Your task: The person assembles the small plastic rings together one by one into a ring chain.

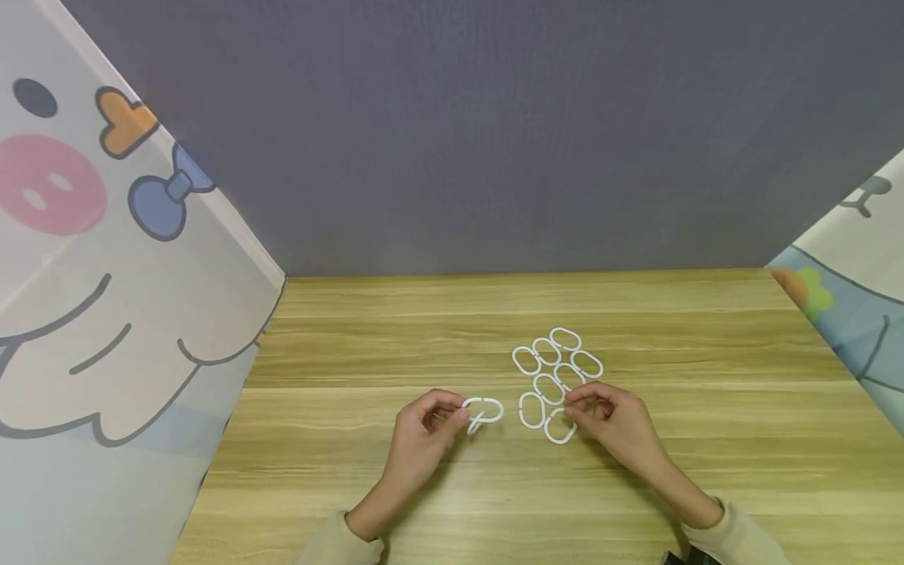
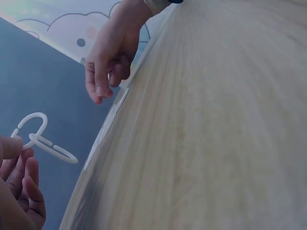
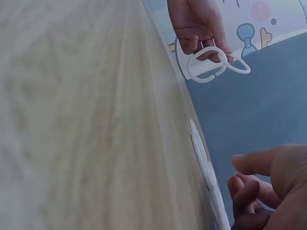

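In the head view my left hand (image 1: 418, 443) pinches a pair of white oval plastic links (image 1: 502, 413) between thumb and forefinger. One link passes through the other, and both hang above the table, as the left wrist view also shows. My right hand (image 1: 621, 428) hovers over the near right side of a group of loose white links (image 1: 521, 410) lying flat on the wood. Its fingertips overlap the nearest link (image 1: 547, 428) in the head view. From the right wrist, the thumb (image 3: 252, 163) and bent fingers stand apart with nothing between them.
The wood-grain table (image 1: 339, 337) meets a grey panel (image 1: 494, 157) at its back edge. Panels with cartoon drawings (image 1: 141, 329) stand at the left and right sides. A small black object (image 1: 695, 555) shows by the right sleeve.
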Demonstrator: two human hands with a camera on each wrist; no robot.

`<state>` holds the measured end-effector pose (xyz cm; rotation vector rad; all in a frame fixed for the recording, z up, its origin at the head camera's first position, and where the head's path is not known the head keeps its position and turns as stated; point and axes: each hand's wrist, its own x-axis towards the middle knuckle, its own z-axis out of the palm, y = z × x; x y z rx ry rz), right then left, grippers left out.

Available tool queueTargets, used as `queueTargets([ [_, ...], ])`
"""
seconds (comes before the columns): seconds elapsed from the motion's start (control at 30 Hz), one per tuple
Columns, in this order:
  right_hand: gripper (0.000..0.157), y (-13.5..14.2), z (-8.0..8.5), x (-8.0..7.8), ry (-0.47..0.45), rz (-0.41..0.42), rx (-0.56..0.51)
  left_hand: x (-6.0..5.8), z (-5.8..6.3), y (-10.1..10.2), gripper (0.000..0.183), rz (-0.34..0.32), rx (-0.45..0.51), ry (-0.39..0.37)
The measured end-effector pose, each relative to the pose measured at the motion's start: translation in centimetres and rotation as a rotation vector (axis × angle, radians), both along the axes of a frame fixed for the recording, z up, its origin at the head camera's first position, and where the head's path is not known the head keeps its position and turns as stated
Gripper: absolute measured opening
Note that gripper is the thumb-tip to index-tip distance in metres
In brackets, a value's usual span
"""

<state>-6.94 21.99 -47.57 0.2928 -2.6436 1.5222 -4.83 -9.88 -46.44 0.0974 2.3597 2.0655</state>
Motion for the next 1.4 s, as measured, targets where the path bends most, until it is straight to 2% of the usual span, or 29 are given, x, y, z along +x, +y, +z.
queueTargets([
  [0.27, 0.022, 0.19, -0.49, -0.27, -0.003, 0.009, 0.087, -0.06, -0.18, 0.01, 0.007, -0.004, -0.002, -0.013],
  [0.43, 0.023, 0.21, -0.48, -0.19, -0.035, 0.029, 0.107, -0.09, -0.21, 0.04, 0.007, -0.007, -0.003, -0.012],
  [0.67, 0.021, 0.17, -0.18, -0.24, -0.033, 0.054, 0.14, -0.08, -0.22, -0.09, 0.007, -0.012, -0.009, -0.008],
  [0.87, 0.02, 0.24, -0.22, -0.52, -0.031, 0.046, 0.188, -0.08, -0.31, -0.24, 0.007, -0.033, -0.011, 0.018],
  [1.2, 0.024, 0.4, -0.38, -0.66, 0.003, 0.077, 0.182, -0.13, -0.34, -0.28, 0.008, -0.046, -0.024, 0.02],
  [1.4, 0.024, 0.33, -0.23, -0.72, -0.023, 0.079, 0.201, -0.1, -0.31, -0.15, 0.007, -0.04, -0.028, 0.017],
])
